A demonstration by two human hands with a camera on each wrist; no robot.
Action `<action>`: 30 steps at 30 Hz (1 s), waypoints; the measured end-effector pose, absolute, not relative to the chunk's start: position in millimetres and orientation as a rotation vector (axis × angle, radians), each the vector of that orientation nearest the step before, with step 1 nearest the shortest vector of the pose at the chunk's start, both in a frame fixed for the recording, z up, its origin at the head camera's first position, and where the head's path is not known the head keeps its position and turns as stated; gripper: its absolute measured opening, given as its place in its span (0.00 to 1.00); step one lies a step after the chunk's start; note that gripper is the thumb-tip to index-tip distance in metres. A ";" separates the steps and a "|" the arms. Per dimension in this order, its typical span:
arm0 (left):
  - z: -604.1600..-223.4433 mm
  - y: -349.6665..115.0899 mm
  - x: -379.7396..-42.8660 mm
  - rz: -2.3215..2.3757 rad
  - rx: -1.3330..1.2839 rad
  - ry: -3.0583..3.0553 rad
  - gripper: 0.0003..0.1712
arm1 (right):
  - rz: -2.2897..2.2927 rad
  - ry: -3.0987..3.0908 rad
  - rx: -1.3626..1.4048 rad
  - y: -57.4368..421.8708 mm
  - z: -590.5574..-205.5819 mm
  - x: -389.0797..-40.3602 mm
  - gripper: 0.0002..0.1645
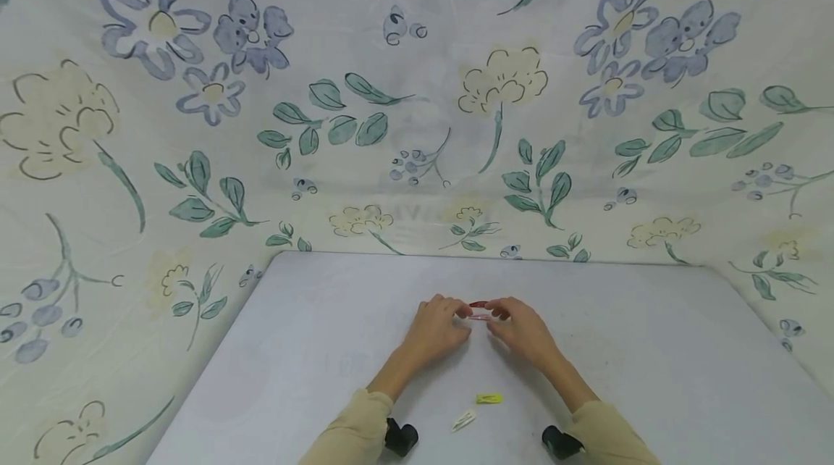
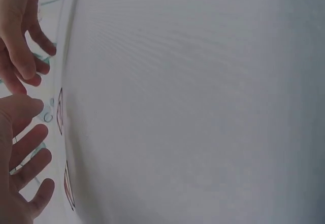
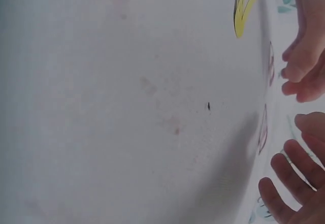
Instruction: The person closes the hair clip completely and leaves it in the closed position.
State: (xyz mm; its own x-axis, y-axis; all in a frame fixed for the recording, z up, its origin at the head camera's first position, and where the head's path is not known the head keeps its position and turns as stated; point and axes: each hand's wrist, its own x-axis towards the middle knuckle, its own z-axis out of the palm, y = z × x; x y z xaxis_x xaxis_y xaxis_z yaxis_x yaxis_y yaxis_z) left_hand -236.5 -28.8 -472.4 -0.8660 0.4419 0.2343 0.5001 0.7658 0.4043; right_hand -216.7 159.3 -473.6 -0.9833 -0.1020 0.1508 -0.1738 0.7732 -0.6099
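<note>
Two snap hair clips lie on the table between the hands in the head view, a red hair clip (image 1: 478, 304) just beyond a pink hair clip (image 1: 480, 317). My left hand (image 1: 438, 327) is at their left, its fingers loosely bent. At their right, my right hand (image 1: 521, 329) has its fingertips near the clips' ends. Both wrist views show relaxed, spread fingers on the left hand (image 2: 25, 153) and the right hand (image 3: 299, 176), with nothing visibly held. Whether any fingertip touches a clip is hard to tell.
Nearer the body, between the forearms, lie a yellow hair clip (image 1: 489, 399) and a pale cream hair clip (image 1: 463, 421). They rest on a white table (image 1: 313, 349). Behind its far edge hangs a floral cloth (image 1: 430, 103). Black wrist cameras sit at both cuffs.
</note>
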 end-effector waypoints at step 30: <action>-464.9 -50.2 -192.8 -0.802 -1.009 -2.775 0.14 | 1.066 -2.863 0.355 162.2 -467.9 -163.2 0.18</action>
State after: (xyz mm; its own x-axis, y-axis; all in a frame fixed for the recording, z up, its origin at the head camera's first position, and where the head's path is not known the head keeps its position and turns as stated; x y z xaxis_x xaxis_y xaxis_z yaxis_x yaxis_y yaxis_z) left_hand -192.8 -50.2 -464.9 -0.7794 0.5760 0.2466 0.6188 0.6455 0.4477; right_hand -163.2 162.2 -467.9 -0.9712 -0.1919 0.1414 -0.2376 0.7335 -0.6368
